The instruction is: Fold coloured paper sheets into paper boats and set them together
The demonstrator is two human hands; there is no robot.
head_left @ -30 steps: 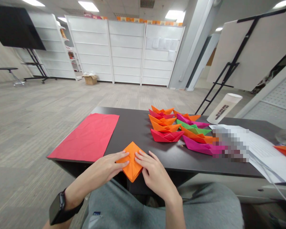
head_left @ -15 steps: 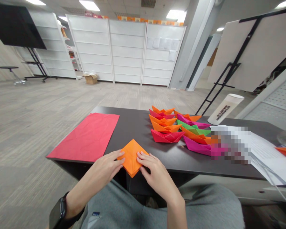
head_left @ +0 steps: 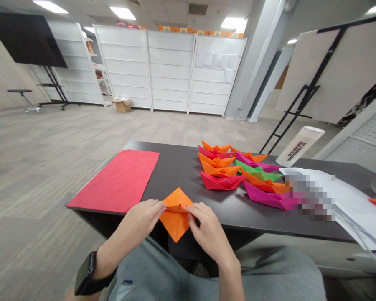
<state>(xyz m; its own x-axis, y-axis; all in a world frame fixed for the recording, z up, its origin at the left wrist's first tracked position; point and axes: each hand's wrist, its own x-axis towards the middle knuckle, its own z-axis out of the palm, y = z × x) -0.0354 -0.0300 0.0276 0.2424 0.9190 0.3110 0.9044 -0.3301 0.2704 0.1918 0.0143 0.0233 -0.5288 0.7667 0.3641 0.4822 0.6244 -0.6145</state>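
Note:
A folded orange paper (head_left: 176, 225), diamond-shaped, lies at the front edge of the black table, its lower corner sticking out past the edge. My left hand (head_left: 148, 215) pinches its left corner, and my right hand (head_left: 204, 219) pinches the right one. Between my fingers a layer of the paper stands up in a ridge across the middle. To the right of my hands sits a red paper boat (head_left: 222, 182), the nearest in a row of orange and red ones. Beside that row is a magenta paper boat (head_left: 266, 196), in a second row with orange and green boats.
Red paper sheets (head_left: 119, 179) lie on the table's left side. At the right are white printed sheets (head_left: 347, 200) with a cable across them, partly blurred out, and a white cylinder (head_left: 301, 146) with black lettering. The black table (head_left: 172, 165) ends just before my lap.
The orange paper lay flat under my fingers before; now its top layer is lifted into a ridge between both hands. The view has shifted slightly.

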